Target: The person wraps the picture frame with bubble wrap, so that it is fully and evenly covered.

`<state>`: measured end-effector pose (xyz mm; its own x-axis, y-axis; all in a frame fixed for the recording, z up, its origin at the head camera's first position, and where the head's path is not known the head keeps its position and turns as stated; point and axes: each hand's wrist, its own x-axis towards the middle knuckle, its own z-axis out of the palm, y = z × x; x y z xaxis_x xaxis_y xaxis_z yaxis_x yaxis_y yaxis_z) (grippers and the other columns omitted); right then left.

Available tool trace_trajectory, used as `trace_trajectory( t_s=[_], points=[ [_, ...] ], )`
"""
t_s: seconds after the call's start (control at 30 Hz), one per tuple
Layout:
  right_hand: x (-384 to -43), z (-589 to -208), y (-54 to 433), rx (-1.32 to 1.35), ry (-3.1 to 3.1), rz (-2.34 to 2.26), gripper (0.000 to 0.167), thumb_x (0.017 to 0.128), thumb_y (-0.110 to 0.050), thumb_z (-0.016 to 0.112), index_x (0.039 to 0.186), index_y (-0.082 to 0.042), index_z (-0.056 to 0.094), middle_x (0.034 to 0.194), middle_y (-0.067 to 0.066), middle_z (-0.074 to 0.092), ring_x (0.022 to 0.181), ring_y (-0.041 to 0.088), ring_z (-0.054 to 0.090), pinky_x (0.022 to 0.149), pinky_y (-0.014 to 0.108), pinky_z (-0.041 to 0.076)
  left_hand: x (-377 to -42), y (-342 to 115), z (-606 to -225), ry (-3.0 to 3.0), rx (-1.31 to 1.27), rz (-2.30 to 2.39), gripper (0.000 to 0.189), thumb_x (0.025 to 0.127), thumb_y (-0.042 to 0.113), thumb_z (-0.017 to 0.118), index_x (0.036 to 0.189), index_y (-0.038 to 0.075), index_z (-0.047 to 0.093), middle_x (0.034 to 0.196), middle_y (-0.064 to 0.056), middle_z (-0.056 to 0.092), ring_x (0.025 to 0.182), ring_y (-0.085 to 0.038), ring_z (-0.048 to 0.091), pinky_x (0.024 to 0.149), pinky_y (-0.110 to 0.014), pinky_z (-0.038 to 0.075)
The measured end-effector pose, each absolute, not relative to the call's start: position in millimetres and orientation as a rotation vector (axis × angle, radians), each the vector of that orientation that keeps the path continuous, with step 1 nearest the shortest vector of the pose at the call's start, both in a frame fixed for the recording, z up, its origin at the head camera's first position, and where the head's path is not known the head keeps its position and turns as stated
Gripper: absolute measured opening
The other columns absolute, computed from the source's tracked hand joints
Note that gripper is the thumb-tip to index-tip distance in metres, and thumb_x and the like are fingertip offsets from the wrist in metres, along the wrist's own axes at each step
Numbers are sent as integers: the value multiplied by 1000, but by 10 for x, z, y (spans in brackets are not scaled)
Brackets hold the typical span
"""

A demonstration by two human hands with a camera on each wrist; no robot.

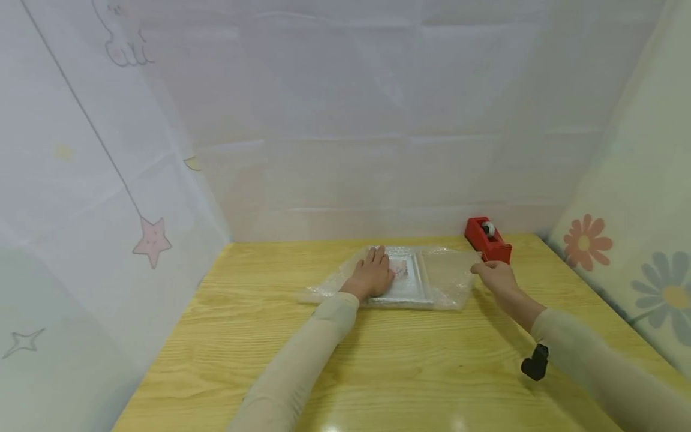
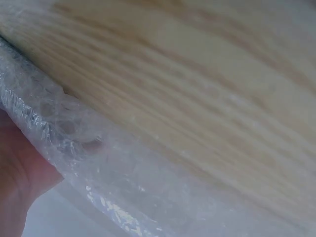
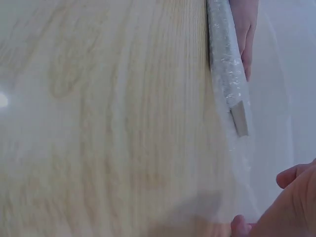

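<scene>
A light-coloured picture frame (image 1: 423, 279) lies flat on the table, with clear bubble wrap (image 1: 450, 281) spread around it. My left hand (image 1: 372, 275) rests flat on the wrapped frame, its fingers extended toward the far edge. In the left wrist view, bubble wrap (image 2: 148, 197) runs along the table beside part of that hand (image 2: 22, 173). At the wrap's right end, my right hand (image 1: 498, 277) pinches the loose edge, which is slightly raised. The right wrist view has the thumb and a fingertip (image 3: 239, 227) at the end of the wrap (image 3: 242, 163).
A red tape dispenser (image 1: 488, 241) with a roll of tape stands at the table's back right, just beyond my right hand. The wood-grain table (image 1: 378, 372) meets a hanging pale sheet at the back. Patterned sheets flank both sides.
</scene>
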<state>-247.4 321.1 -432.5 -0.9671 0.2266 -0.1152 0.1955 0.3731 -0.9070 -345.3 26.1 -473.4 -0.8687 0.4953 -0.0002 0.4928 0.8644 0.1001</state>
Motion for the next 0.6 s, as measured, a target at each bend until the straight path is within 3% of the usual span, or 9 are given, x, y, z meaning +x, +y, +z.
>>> trace_trajectory(
  t_s=[0.1,0.17,0.33,0.4,0.5,0.6],
  points=[
    [-2546,-4453,3223,-508,-2377,1975,48,100,-21,56,135,12,49,134,23,47,112,28,53,96,41,48,-3455,260,-4725,3003,795,154,58,112,36,27,161,6,25,169,-11,8,154,-32,8,117,-55,23],
    [-2624,-4514,3197,-563,-2165,2201,57,100,-16,58,148,7,37,132,16,43,105,20,52,91,32,49,-3489,272,-4749,2992,786,165,59,112,36,27,161,6,25,170,-11,7,154,-32,6,117,-54,23],
    [-2819,-4606,3092,-631,-1846,2532,74,101,-12,61,161,-4,17,150,7,32,115,15,48,96,28,48,-3542,294,-4826,2975,753,158,59,112,37,26,162,6,22,170,-10,2,154,-30,1,118,-54,21],
    [-2883,-4621,3074,-637,-1834,2555,65,100,-14,63,155,-4,30,150,9,39,115,15,53,94,30,50,-3556,302,-4847,2969,758,152,60,112,38,26,163,7,22,170,-9,2,154,-30,0,118,-55,21],
    [-2928,-4643,3085,-634,-1856,2536,45,98,-17,67,137,-6,47,134,6,55,104,16,61,86,32,55,-3537,338,-4872,2953,767,163,60,111,39,26,163,9,21,170,-8,2,154,-28,-2,118,-55,19],
    [-2964,-4647,3125,-581,-1842,2557,33,96,-18,71,123,-9,54,123,6,63,102,19,64,83,33,56,-3500,373,-4852,2952,774,166,59,111,37,26,163,9,21,170,-7,3,154,-29,-1,118,-54,19]
  ],
)
